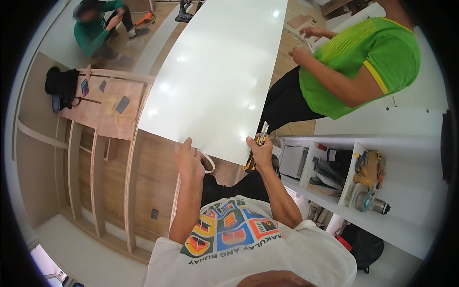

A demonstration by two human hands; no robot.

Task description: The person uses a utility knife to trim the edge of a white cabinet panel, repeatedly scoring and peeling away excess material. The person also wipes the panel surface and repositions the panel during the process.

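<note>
A glossy white sheet [210,71] stretches away from me in the centre. My left hand [188,158] is closed on its near edge, left of the middle, with the fingers partly hidden beneath it. A pale ring-shaped object [208,163] is just right of that hand; whether they touch I cannot tell. My right hand [258,150] grips a yellow-and-black utility knife [262,134], blade end upward, at the sheet's near right corner.
A co-worker in bright green [358,62] stands right of the sheet; another person [95,36] crouches at upper left. A wooden frame [98,182] with a bag [60,83] on top fills the left. White shelving [406,186] with tools sits at right.
</note>
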